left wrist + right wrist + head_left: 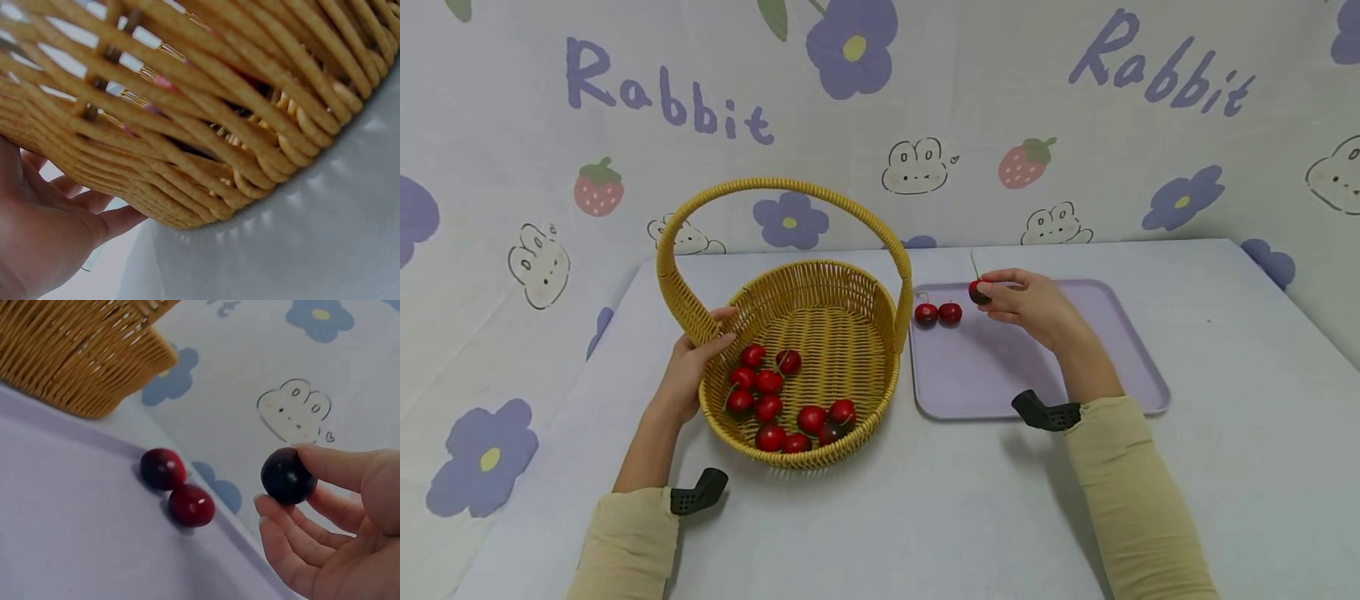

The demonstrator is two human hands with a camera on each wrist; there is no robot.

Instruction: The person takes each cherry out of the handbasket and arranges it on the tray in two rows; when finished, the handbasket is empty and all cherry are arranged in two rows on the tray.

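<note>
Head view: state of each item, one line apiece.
Yellow wicker basket: handle up, partly filled, held by the left hand
Cherries in basket: loose, gathered toward the near and left sides
Held cherry: pinched in the right hand, stem on, pointing up
Two cherries on tray: side by side at the far left corner
Lilac tray: flat, mostly bare

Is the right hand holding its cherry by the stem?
No, the fingers of the right hand pinch the cherry by its round body, and its thin stem sticks up free.
</note>
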